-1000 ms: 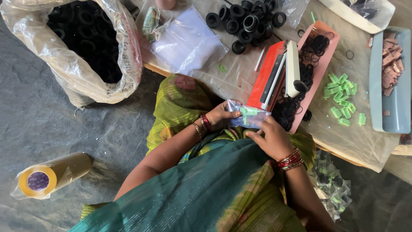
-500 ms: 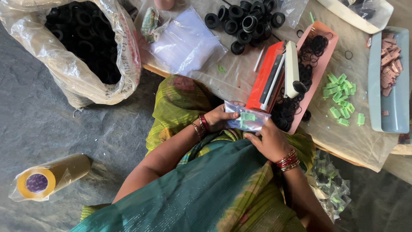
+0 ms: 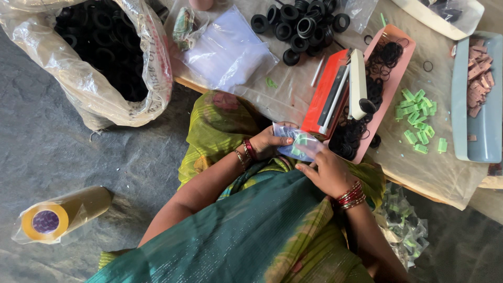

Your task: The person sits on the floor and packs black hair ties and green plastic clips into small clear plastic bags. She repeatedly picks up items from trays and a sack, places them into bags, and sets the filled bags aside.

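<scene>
Both hands clamp one small clear pouch (image 3: 297, 142) with green pieces inside: left hand (image 3: 267, 140), right hand (image 3: 326, 170). Loose green clips (image 3: 419, 121) on counter (image 3: 293, 99) unpacked yet.

Low work table (image 3: 293, 94) draped in wrinkled tan plastic sheeting, bearing: black rubber rings in a heap (image 3: 301, 23) beyond the hands; stack of clear plastic pouches (image 3: 228, 50) to their left; red heat sealer (image 3: 335, 91) just beside them; pink tray (image 3: 401, 57), loose green plastic clips (image 3: 419, 118) and grey tray (image 3: 484, 131) to the right.
</scene>
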